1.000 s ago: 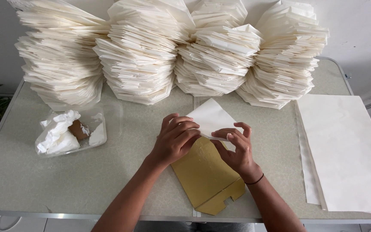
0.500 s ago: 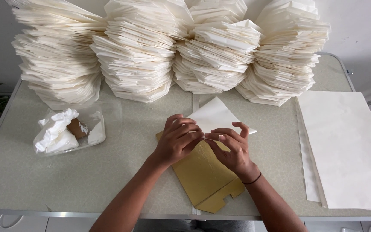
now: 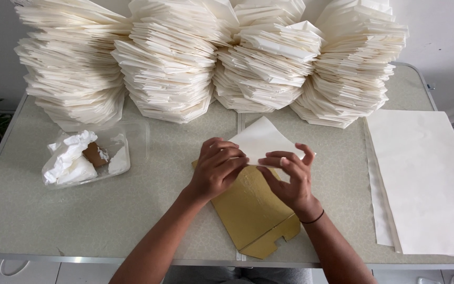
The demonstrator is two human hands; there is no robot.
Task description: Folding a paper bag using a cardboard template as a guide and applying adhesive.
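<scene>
Left hand (image 3: pixel 217 169) and right hand (image 3: pixel 291 176) meet at mid-worktop, both pinching the near edge of a cream paper sheet (image 3: pixel 261 141) folded to a peak that points away from the person. The left hand's fingers curl over the sheet's left corner; the right hand grips its right portion between thumb and fingers. The sheet lies just beyond the hands, its folded edge running left to right, with each hand about equally near. Beneath it, touching, lies a gold card template (image 3: pixel 250 210), its long axis slanting toward the person's right, notched at the near end. Farther out: a clear tray of crumpled tissue (image 3: pixel 88 158) at left, flat paper sheets (image 3: pixel 426 179) at right, tall stacks of folded paper (image 3: pixel 211 58) along the far edge of the speckled worktop (image 3: pixel 53 221).
</scene>
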